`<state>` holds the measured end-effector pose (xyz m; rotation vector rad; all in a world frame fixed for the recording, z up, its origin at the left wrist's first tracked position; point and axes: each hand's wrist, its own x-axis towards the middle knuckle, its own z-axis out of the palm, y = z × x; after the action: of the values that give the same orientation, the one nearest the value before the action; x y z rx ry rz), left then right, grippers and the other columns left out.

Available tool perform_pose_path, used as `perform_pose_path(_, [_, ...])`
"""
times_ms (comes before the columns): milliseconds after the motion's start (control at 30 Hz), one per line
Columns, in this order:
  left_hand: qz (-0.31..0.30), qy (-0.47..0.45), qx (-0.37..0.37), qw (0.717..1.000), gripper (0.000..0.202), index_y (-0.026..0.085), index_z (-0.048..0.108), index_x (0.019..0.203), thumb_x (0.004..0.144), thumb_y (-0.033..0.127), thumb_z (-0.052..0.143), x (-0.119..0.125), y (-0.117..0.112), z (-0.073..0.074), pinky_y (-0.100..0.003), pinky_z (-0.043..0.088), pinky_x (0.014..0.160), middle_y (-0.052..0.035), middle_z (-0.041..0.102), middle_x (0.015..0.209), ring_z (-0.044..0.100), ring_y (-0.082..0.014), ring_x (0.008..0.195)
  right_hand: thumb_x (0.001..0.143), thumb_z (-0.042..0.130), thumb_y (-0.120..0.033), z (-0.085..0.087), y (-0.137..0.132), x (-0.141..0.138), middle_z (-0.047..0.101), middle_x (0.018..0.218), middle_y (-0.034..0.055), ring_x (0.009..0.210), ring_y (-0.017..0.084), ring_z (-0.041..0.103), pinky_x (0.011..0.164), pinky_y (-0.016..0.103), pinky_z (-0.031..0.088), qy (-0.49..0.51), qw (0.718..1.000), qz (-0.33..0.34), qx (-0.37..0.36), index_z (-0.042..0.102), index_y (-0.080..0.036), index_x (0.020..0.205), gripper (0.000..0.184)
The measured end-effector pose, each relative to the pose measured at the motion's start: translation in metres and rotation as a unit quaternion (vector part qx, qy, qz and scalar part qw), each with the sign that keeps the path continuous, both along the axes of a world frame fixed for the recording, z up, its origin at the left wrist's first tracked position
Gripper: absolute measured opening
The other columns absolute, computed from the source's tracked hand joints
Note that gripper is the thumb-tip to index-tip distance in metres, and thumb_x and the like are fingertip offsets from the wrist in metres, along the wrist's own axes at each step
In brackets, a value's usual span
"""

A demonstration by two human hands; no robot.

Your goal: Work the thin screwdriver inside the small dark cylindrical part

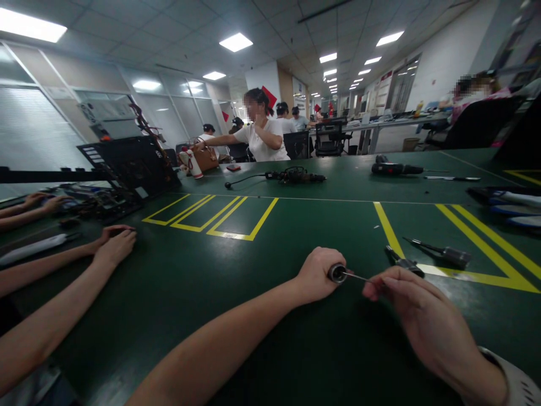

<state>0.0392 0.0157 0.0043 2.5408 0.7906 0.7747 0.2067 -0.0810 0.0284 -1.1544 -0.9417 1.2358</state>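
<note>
My left hand (315,276) is wrapped round a hollow metal cylinder (337,273), its open end facing right toward me. A thin metal rod (357,276) runs from my right hand (416,310) to the mouth of that cylinder. Thumb and fingers of the right hand pinch the rod's outer end; I cannot tell how deep its tip sits. Beyond the right hand lie two dark cylindrical parts with narrow shafts, a nearer one (408,267) partly hidden by the hand and a farther one (456,257).
Another person's hands (114,245) work at the left, beside a black machine frame (131,163). Toward the back lie a wired black assembly (296,175), a power drill (393,167) and a thin rod-like tool (452,179). Yellow tape (232,235) marks the green table (203,316).
</note>
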Motion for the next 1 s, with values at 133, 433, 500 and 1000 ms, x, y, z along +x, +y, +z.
perform_pose_path(133, [0.02, -0.008, -0.001, 1.0, 0.017, 0.018, 0.051, 0.071, 0.081, 0.028, 0.059, 0.002, 0.0, -0.002, -0.026, 0.04, 0.072, 0.0026, 0.058, 0.072, 0.054, -0.0116, 0.069, 0.078, 0.056, -0.035, -0.002, -0.005, -0.001, 0.068, 0.073, 0.004, 0.077, 0.023, 0.061, 0.071, 0.034, 0.046, -0.096, 0.994, 0.01, 0.041, 0.068, -0.022, 0.07, 0.02])
perform_pose_path(433, [0.042, 0.026, -0.003, 0.999, 0.013, 0.018, 0.054, 0.074, 0.081, 0.027, 0.06, 0.004, -0.002, -0.002, -0.028, 0.04, 0.073, 0.0025, 0.059, 0.072, 0.056, -0.0127, 0.07, 0.081, 0.052, -0.036, 0.009, -0.006, -0.001, 0.067, 0.07, 0.0034, 0.072, 0.023, 0.061, 0.066, 0.034, 0.046, -0.22, 0.972, 0.052, 0.056, 0.066, -0.022, 0.067, 0.024])
perform_pose_path(500, [0.039, 0.027, -0.004, 0.999, 0.013, 0.018, 0.054, 0.074, 0.081, 0.026, 0.061, 0.003, -0.002, -0.001, -0.028, 0.04, 0.073, 0.0024, 0.06, 0.073, 0.056, -0.0126, 0.07, 0.079, 0.054, -0.035, 0.008, -0.003, 0.001, 0.068, 0.068, 0.0046, 0.072, 0.024, 0.061, 0.068, 0.036, 0.046, -0.151, 0.987, 0.036, 0.041, 0.067, -0.021, 0.066, 0.023])
perform_pose_path(1000, [0.046, 0.044, -0.005, 0.998, 0.011, 0.017, 0.055, 0.076, 0.08, 0.025, 0.061, 0.004, 0.0, -0.005, -0.026, 0.04, 0.073, 0.0023, 0.06, 0.074, 0.056, -0.0122, 0.07, 0.079, 0.057, -0.037, 0.002, -0.005, -0.001, 0.068, 0.071, 0.0042, 0.073, 0.023, 0.061, 0.067, 0.035, 0.046, -0.185, 0.981, 0.021, 0.059, 0.068, -0.022, 0.068, 0.021])
